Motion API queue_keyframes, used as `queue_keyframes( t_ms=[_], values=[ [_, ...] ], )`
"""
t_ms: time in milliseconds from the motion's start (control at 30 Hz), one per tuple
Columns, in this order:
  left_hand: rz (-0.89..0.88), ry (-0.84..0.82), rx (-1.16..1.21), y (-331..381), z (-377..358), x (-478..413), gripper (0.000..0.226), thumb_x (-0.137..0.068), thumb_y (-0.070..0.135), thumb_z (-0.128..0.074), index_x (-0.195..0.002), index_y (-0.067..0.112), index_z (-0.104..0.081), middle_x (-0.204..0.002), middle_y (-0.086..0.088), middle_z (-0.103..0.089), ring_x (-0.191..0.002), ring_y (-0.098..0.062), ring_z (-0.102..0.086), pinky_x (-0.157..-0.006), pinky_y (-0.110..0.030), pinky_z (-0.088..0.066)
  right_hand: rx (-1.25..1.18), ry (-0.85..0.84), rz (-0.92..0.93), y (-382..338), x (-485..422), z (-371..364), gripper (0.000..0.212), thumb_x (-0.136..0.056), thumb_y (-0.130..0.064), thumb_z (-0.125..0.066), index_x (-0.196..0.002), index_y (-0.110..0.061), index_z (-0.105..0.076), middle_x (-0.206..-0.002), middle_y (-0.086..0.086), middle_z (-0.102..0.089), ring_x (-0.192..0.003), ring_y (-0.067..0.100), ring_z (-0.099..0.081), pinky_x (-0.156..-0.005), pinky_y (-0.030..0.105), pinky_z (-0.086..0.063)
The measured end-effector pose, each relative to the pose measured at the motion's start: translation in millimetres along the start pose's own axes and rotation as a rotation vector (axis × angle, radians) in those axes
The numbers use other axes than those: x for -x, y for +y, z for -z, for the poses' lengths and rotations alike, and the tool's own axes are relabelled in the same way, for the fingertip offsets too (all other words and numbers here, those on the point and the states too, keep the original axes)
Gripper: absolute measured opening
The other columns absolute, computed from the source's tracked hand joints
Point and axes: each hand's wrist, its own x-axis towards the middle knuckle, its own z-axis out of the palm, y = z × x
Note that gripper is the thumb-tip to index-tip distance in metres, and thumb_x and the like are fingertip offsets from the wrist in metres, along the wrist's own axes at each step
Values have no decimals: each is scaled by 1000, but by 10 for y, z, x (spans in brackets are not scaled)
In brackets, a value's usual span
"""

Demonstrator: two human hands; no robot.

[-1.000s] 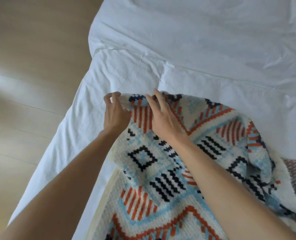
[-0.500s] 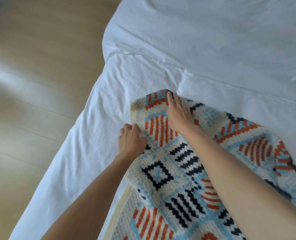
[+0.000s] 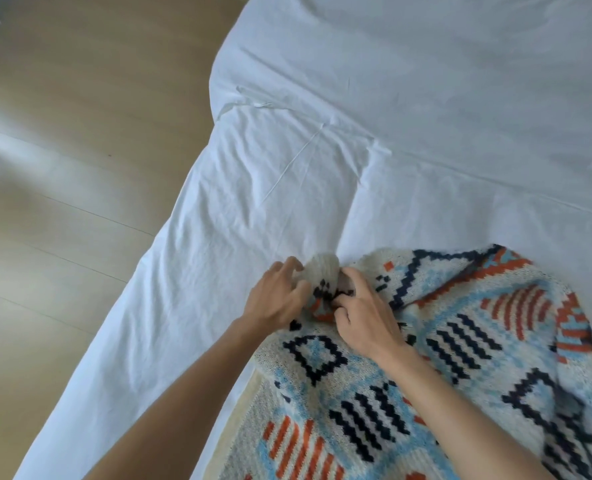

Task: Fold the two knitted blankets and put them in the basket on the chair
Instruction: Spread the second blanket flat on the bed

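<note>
Head view: left hand (image 3: 276, 301) and right hand (image 3: 365, 322) pinch blanket (image 3: 467, 355) corner.

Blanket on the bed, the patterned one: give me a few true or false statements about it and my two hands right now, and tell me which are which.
1. The blanket lies on a white bed sheet. True.
2. The blanket is plain grey. False: it has a geometric pattern in cream, light blue, orange and dark navy.
3. The left hand grips a bunched-up corner of the blanket. True.
4. The right hand lies flat on the bare sheet, away from the blanket. False: its curled fingers pinch the same bunched corner, right beside the left hand.
5. A wood-look floor shows to the left of the bed. True.
</note>
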Motion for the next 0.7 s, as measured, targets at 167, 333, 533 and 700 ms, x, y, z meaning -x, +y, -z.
queue_keyframes(
  t_ms=[167,333,533,700],
  values=[
    [93,42,-17,-2,-88,107,43,-87,28,-50,-124,16,-31,-96,-1,-55,-66,-16,-55,-57,-32,-47,64,-23,-67,16,-106,90,50,-91,-7,-50,-136,-12,-29,-126,11,-47,-65,12,-55,-50,18,-44],
    [44,92,-285,-54,49,61,12,-92,25,-46,-93,13,-48,-87,2,-52,-79,-20,-52,-60,-32,-46,164,-10,-98,-23,-141,88,46,-88,-6,-56,-128,-17,-38,-110,10,-44,-63,15,-54,-55,25,-51],
    [89,477,-149,95,547,-174,24,-97,33,-46,-99,10,-53,-71,-6,-60,-60,-26,-58,-53,-37,-50,-53,437,-58,-92,-317,342,26,-72,6,-70,-93,-4,-56,-96,13,-49,-67,13,-47,-52,16,-37],
    [95,591,137,375,712,-536,23,-97,22,-46,-115,11,-55,-106,-7,-65,-96,-24,-62,-77,-30,-48,-243,405,15,-154,-689,674,36,-89,-9,-59,-123,-7,-48,-141,10,-31,-121,14,-41,-104,28,-36]
  ],
)
